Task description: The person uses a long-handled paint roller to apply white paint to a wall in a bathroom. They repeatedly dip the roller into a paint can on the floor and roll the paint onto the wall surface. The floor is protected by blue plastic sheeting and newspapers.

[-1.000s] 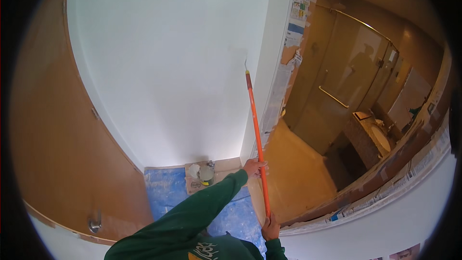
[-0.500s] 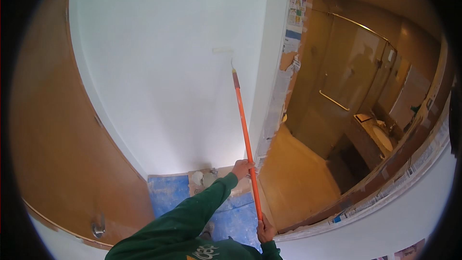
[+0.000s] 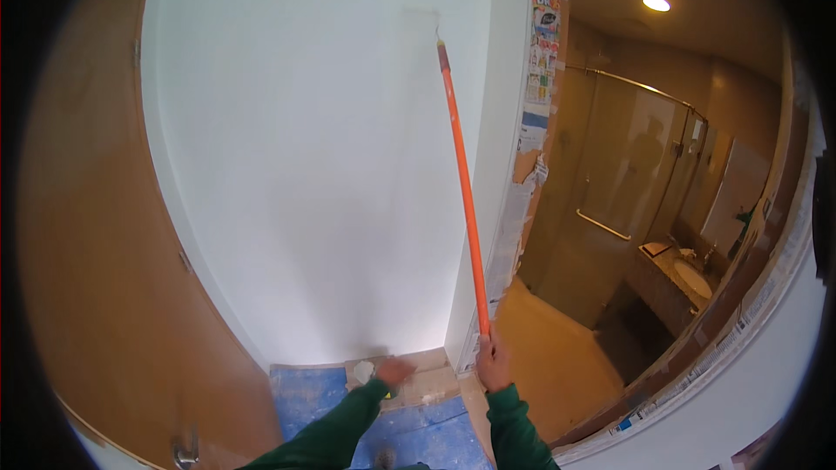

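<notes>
My right hand (image 3: 495, 365) is closed around the lower part of an orange paint roller extension pole (image 3: 463, 176). The pole rises, leaning a little left, to a bent wire frame and a pale roller (image 3: 421, 11) against the white wall (image 3: 287, 113); the roller barely stands out from it. My left hand (image 3: 397, 372) is off the pole, held low to its left above the covered floor. It looks open with nothing in it, though its fingers are slightly blurred.
A brown door (image 3: 78, 209) with a metal handle (image 3: 185, 451) stands at left. Newspaper masking (image 3: 535, 122) lines the right doorway's frame. Beyond are a glass shower door (image 3: 610, 165) and a sink (image 3: 692, 278). A blue floor covering (image 3: 309, 392) and brown paper (image 3: 431, 387) lie below.
The roller and pole have moved up the wall. My left hand has let go of the pole and moved left. The right hand has risen with the pole. The view has tilted upward.
</notes>
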### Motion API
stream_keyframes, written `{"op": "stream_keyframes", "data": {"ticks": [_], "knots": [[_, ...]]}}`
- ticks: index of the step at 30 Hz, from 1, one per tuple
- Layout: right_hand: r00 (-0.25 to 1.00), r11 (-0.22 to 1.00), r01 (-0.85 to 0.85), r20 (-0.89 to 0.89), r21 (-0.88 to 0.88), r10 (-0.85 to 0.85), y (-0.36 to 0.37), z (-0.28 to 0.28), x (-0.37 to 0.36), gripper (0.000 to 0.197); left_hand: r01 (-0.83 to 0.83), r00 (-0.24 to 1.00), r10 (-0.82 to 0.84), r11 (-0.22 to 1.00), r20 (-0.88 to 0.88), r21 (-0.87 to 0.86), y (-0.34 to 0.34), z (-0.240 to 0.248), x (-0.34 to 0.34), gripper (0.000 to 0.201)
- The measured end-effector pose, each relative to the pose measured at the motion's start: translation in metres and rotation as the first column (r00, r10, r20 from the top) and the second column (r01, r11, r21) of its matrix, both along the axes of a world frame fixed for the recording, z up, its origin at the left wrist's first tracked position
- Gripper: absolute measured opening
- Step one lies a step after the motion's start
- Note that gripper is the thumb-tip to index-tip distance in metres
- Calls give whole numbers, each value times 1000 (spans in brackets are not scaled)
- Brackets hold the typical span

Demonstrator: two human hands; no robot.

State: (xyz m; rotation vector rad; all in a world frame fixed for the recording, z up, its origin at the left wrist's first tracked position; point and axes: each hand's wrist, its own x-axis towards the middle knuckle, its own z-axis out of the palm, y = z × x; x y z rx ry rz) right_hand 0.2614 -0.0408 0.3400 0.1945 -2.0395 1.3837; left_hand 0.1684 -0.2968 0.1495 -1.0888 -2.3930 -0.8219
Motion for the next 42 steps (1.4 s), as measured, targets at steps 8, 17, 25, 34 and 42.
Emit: {"op": "stream_keyframes", "data": {"ticks": [8,17,25,34,42], "knots": [[997,985,-77,-36,-155,73,3,178,-79,35,-366,490,665,744,564,-559,-163,-121,134,26],[995,965,-103,-12,-241,104,-9,350,-134,34,-484,392,679,726,621,-488,-207,-127,138,29],[985,956,-165,1,-244,170,-9,401,-134,37,-510,394,697,708,600,-488,-217,-141,145,32],[996,971,-91,-6,-221,92,-4,295,-124,36,-509,579,732,668,358,-543,-217,-201,173,37],[997,997,74,14,18,-74,18,23,-41,34,-553,663,313,817,681,163,-52,-23,96,28]]}}
